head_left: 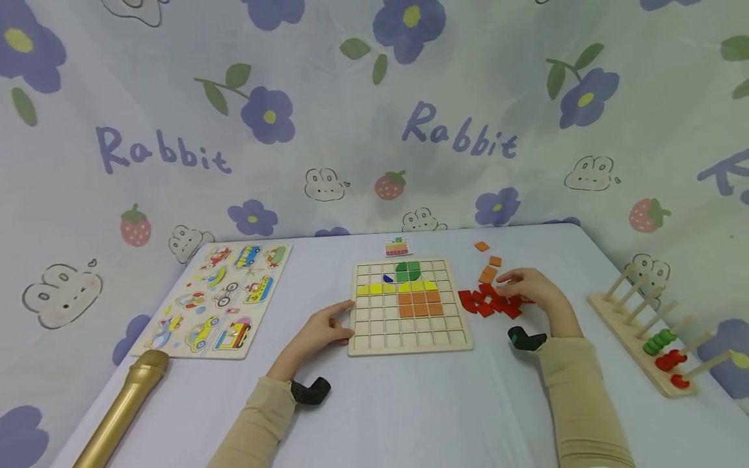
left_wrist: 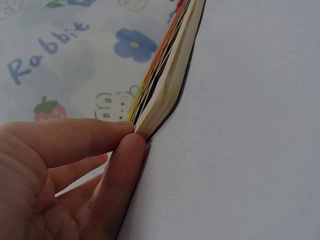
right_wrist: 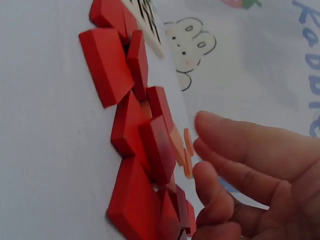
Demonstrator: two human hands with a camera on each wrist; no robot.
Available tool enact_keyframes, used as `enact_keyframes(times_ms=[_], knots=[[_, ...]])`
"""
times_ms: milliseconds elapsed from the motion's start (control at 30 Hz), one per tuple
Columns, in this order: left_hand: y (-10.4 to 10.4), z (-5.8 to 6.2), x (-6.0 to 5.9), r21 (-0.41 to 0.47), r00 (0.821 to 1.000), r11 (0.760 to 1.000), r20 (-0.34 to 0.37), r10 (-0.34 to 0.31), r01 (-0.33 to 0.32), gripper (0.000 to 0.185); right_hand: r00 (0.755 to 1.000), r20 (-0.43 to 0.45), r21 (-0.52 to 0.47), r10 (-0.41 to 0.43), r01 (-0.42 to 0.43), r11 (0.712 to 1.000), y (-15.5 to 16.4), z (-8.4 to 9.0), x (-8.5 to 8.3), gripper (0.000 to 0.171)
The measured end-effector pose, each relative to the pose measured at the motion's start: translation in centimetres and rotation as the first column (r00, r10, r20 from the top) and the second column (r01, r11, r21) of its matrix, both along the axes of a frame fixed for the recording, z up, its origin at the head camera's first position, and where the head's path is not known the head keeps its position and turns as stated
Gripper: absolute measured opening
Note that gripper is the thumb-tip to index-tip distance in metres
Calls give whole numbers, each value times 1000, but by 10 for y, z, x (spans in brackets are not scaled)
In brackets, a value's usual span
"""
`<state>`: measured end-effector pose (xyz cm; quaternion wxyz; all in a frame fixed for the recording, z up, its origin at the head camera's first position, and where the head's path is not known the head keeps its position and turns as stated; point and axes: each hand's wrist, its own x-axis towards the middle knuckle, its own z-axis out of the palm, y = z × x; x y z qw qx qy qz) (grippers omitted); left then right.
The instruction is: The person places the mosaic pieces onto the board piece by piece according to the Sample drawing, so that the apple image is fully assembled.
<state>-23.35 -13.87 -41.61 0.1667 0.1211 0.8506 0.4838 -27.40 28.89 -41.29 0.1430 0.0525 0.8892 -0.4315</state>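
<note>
Beside board (head_left: 409, 339), relaxed left hand (head_left: 322, 329) touching | right of it, loose right hand (head_left: 531, 289) over red pieces (head_left: 485, 309) | seemingly selecting; pinch needed

You are at what looks like a children's play corner; whether home or school, the views don't settle. A cloth (head_left: 328, 123) printed with rabbits (head_left: 324, 187), strawberries (head_left: 390, 187) and flowers (head_left: 268, 116) hangs behind your white table (head_left: 421, 403), which holds a grid board (head_left: 409, 341), picture puzzle (head_left: 213, 311) and bead rack (head_left: 639, 344).

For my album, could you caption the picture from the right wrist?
A right hand beside a jumble of red pieces, with orange pieces beyond them.
</note>
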Motion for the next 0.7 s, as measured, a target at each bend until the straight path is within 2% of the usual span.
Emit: enact_keyframes(times_ms=[233,367,467,533,600,700], knots=[[-7,-34,-19,7,1000,1000,3,16,-16,67,999,31,123,24,-28,992,1,-3,-1,49],[-5,-24,-15,13,1000,1000,3,0,0,66,998,45,165,39,-46,985,0,-3,-2,44],[-3,-11,-9,13,1000,1000,2,-15,15,65,998,46,167,46,-53,985,0,-2,-3,39],[-2,-7,-7,17,1000,1000,-2,-23,23,65,998,39,162,56,-62,985,-1,-1,-2,38],[-3,-11,-9,15,1000,1000,5,-18,17,65,996,31,163,79,-83,983,-1,0,0,40],[-6,-23,-15,16,1000,1000,2,-10,10,66,993,30,176,116,-120,977,0,1,3,44]])
